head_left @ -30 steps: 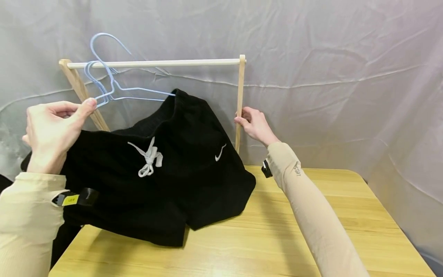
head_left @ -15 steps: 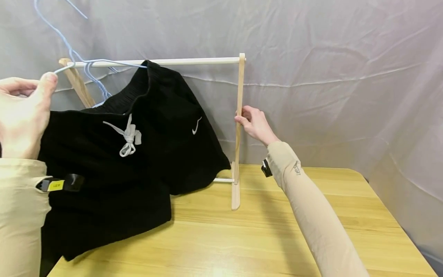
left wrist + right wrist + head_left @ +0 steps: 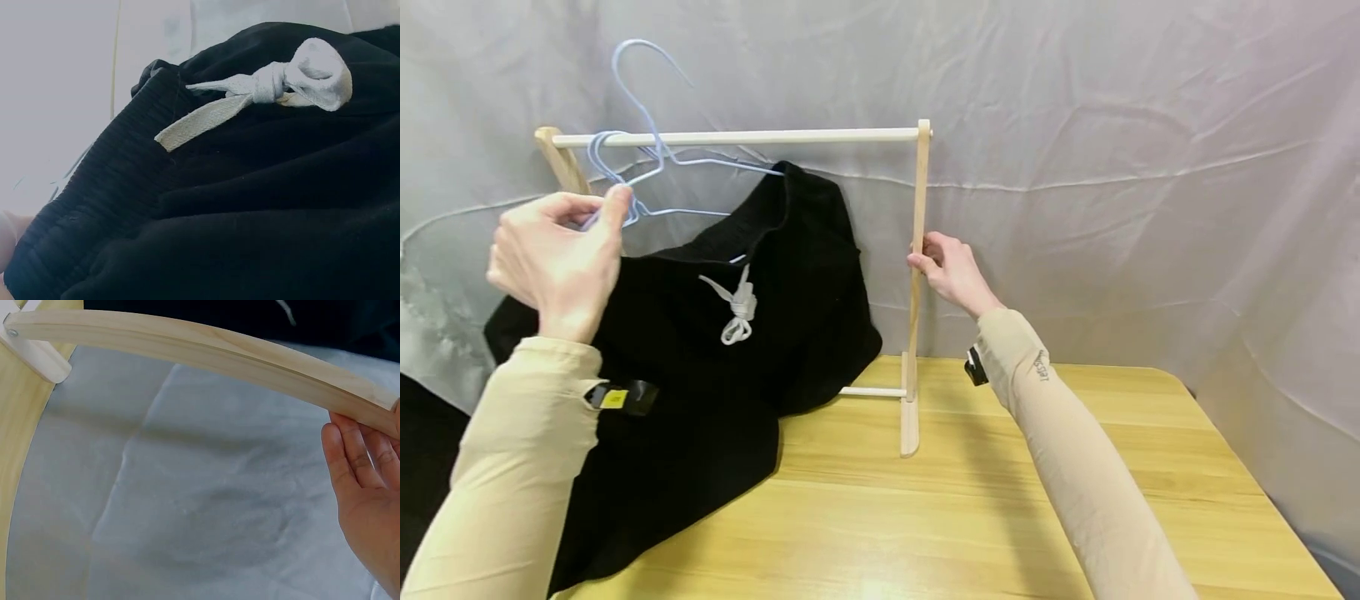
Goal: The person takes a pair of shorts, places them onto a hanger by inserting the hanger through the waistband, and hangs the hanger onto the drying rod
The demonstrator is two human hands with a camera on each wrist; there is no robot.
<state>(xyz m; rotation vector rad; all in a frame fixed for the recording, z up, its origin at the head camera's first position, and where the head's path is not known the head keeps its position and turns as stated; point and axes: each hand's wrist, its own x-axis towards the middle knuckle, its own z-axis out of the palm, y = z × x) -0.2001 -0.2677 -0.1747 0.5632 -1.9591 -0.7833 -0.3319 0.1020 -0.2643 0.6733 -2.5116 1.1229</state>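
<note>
Left hand point(image 3: 553, 258): pinches pale-blue wire hanger point(image 3: 647, 179) carrying black drawstring shorts point(image 3: 722, 333), far left beneath the rail. Right hand point(image 3: 951, 271): fingers curled round light wooden rack upright point(image 3: 916, 250), steadying it.

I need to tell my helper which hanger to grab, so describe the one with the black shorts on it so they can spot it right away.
Find the small wooden rack standing on the yellow wooden table. At the left end of its top rail, the left hand pinches a thin pale blue wire hanger. Unlike the bare blue hanger hooked beside it, this one carries black shorts with a white drawstring.
</note>
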